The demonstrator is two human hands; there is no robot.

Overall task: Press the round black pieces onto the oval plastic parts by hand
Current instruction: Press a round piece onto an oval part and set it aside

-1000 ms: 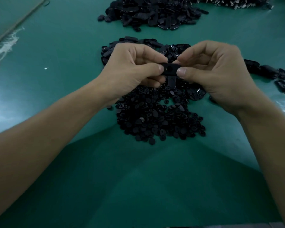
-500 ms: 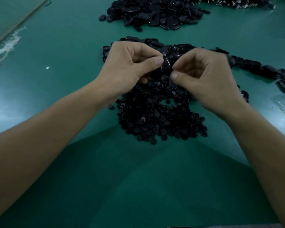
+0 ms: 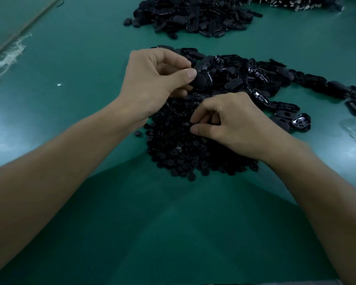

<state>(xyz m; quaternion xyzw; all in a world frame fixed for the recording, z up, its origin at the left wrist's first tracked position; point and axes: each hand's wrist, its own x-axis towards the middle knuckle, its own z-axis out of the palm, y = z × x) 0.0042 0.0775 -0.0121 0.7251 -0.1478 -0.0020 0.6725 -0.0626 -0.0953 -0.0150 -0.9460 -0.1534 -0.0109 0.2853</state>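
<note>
A: Hands, quick?
B: The left hand (image 3: pixel 156 83) is up over the piles, thumb and fingers pinching one black oval plastic part (image 3: pixel 200 81).
A: And the other?
B: The right hand (image 3: pixel 236 128) is lower, down on the heap of small round black pieces (image 3: pixel 179 153). Fingers curled, thumb and forefinger tips at one piece. Too dark to tell if it's actually gripped.
A: Rest of the ovals?
B: A loose pile of black oval parts (image 3: pixel 245 79) lies just behind the round heap, touching it and trailing off to the right. A bigger far pile of black parts (image 3: pixel 193 15) sits well apart at the far end of the green bench (image 3: pixel 80 58).
A: Anything else?
B: White frayed scrap (image 3: pixel 8 56) at the far left, clear plastic bit (image 3: pixel 353 130) at the right, tiny white speck (image 3: pixel 59 84).
</note>
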